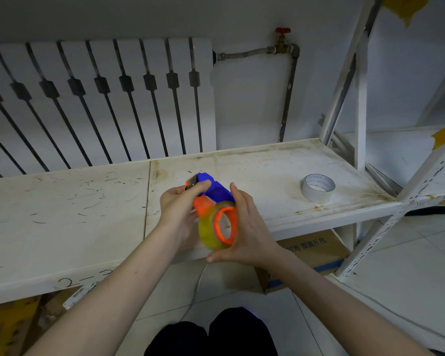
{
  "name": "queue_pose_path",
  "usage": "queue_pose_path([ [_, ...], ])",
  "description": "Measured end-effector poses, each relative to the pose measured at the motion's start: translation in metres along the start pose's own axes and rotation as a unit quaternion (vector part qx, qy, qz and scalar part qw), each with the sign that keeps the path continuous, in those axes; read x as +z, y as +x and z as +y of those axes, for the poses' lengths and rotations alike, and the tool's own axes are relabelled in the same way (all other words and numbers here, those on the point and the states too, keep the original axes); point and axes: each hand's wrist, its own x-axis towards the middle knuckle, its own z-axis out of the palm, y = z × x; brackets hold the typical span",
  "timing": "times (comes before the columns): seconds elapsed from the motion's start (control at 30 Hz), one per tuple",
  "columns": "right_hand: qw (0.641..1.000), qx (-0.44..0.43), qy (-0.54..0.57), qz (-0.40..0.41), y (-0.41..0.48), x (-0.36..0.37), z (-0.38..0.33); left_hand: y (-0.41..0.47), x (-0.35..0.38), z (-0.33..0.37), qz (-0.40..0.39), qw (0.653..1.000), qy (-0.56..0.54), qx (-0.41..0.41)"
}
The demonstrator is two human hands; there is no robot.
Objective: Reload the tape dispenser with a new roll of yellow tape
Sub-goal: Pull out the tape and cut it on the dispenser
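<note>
Tape dispenser (211,199) gripped by left hand (176,214), blade end pointing away-left; right hand (247,227) cups yellow tape roll (211,233).

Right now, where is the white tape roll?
The white tape roll stands alone on the shelf, right of both hands, near the rack's upright post.

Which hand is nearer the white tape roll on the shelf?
Right. The right hand cups the yellow roll, closer to the white tape roll; the left hand grips the dispenser farther left.
</note>
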Motion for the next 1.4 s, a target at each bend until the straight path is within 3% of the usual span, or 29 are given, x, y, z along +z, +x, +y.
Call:
queue_pose_path([
  [0.3, 0.998, 0.003, 0.066, 0.002, -0.005, -0.008, 0.010, 0.013, -0.007, -0.006, -0.015, 0.996, -0.055, -0.066],
  [0.47, 0.994, 0.020, 0.103, 0.018, -0.006, -0.014, 0.025, 0.021, 0.003, -0.012, -0.067, 0.991, -0.023, -0.115],
  [0.83, 0.993, 0.052, 0.105, 0.002, -0.008, -0.030, 0.038, 0.026, 0.035, -0.015, -0.059, 0.995, 0.001, -0.075],
  [0.97, 0.981, 0.114, 0.148, 0.044, -0.006, -0.029, 0.041, 0.024, 0.039, -0.016, -0.054, 0.996, 0.003, -0.077],
  [1.13, 0.985, 0.114, 0.123, 0.049, -0.003, -0.035, 0.052, 0.026, 0.041, -0.018, -0.082, 0.990, 0.024, -0.108],
  [1.4, 0.948, 0.250, 0.002, 0.196, 0.034, -0.055, 0.097, 0.033, 0.041, -0.007, -0.097, 0.978, 0.165, -0.085],
])
